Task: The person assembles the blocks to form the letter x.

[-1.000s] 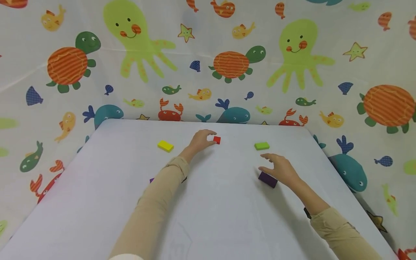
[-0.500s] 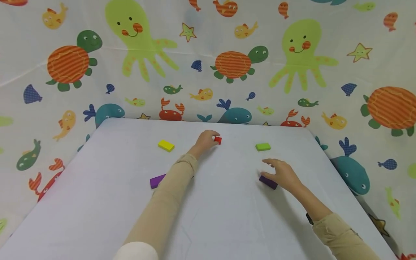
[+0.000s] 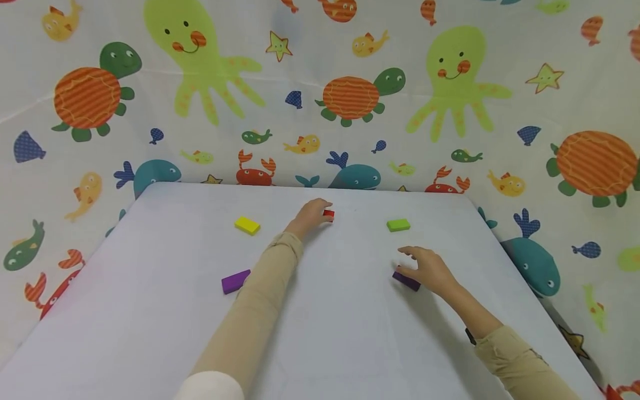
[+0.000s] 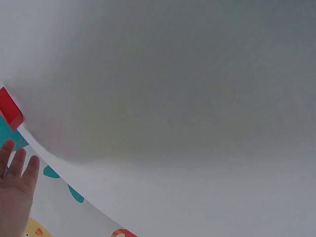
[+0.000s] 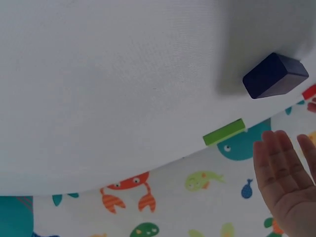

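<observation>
My left hand (image 3: 308,217) is at a small red block (image 3: 328,215) near the table's far edge, thumb and fingers spread on either side of it. In the left wrist view the fingers (image 4: 16,165) look extended and apart from the red block (image 4: 11,109). My right hand (image 3: 434,270) hovers by a dark purple block (image 3: 406,280), thumb near its upper edge. The right wrist view has that block (image 5: 274,76) standing apart from the straight fingers (image 5: 280,160). Neither hand visibly grips anything.
A yellow block (image 3: 247,225) lies left of the left hand, and a purple block (image 3: 235,281) is partly behind the left sleeve (image 3: 270,294). Beyond the right hand lies a green block (image 3: 398,225). The white table (image 3: 340,333) meets a patterned cloth (image 3: 300,78) at the back.
My left hand has come closer round the red block, and its sleeve has shifted right, uncovering more of the purple block. My right hand has dropped slightly toward the dark block.
</observation>
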`<state>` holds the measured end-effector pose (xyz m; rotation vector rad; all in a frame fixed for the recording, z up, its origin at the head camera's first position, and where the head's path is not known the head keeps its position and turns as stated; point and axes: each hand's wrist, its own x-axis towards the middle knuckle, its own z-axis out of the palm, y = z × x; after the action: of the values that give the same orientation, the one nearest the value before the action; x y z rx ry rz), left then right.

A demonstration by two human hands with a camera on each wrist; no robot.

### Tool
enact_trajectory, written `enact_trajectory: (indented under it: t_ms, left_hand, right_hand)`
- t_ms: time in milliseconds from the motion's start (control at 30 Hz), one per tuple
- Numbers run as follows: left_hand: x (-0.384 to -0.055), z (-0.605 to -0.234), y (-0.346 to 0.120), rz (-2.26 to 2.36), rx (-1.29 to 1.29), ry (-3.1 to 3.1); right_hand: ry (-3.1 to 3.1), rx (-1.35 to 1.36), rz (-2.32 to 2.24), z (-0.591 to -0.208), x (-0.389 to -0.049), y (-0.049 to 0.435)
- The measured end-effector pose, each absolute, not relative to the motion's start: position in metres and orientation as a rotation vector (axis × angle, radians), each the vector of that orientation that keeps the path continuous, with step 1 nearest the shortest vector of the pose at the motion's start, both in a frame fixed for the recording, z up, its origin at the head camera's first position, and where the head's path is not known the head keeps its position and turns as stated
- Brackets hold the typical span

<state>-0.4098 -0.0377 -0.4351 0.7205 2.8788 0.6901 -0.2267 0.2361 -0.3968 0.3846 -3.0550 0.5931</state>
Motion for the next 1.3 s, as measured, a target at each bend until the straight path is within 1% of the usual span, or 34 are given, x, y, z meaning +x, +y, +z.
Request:
enact_trajectory:
  t_ms: [133,333,433,467,567,667,700,767,900,1033,1300]
  left_hand:
    - [-0.413,-0.435,-0.036,0.685,0.761,2.843]
    - [-0.418,-0.44,-0.03,0.723,0.654,2.776]
    - [-0.432,-0.458,-0.03,0.705,0.655,2.782]
    - [-0.446,-0.476,-0.032,0.734,0.71,2.805]
    - [-0.464,-0.495,-0.031,0.712,0.71,2.816]
    - [-0.46,-0.488,-0.031,0.754,0.667,2.797]
    - [-0.448,-0.472,-0.029,0.728,0.611,2.784]
    - [-0.432,-0.457,-0.032,0.742,0.617,2.806]
    - [-0.41,-0.441,-0.036,0.73,0.648,2.857]
    - [-0.405,-0.436,-0.039,0.737,0.655,2.861]
    - [-0.407,-0.427,-0.04,0.777,0.578,2.797]
  right_hand:
    - [-3.041,0.391,0.579,-0.4,-0.226,0.237]
    - [-3.037,0.402,0.58,-0.402,-0.227,0.239]
    - [-3.04,0.408,0.577,-0.402,-0.228,0.238]
    - [-3.04,0.408,0.574,-0.402,-0.228,0.237]
    - [-3.042,0.409,0.56,-0.402,-0.228,0.236]
    - [-3.044,0.411,0.545,-0.402,-0.228,0.235]
    - [-3.044,0.414,0.54,-0.402,-0.228,0.235]
    - [-3.041,0.418,0.534,-0.403,-0.229,0.234]
    - [-3.03,0.437,0.516,-0.403,-0.228,0.233]
    - [-3.032,0.436,0.509,-0.403,-0.227,0.233]
    - [-3.047,0.447,0.508,-0.403,-0.225,0.234]
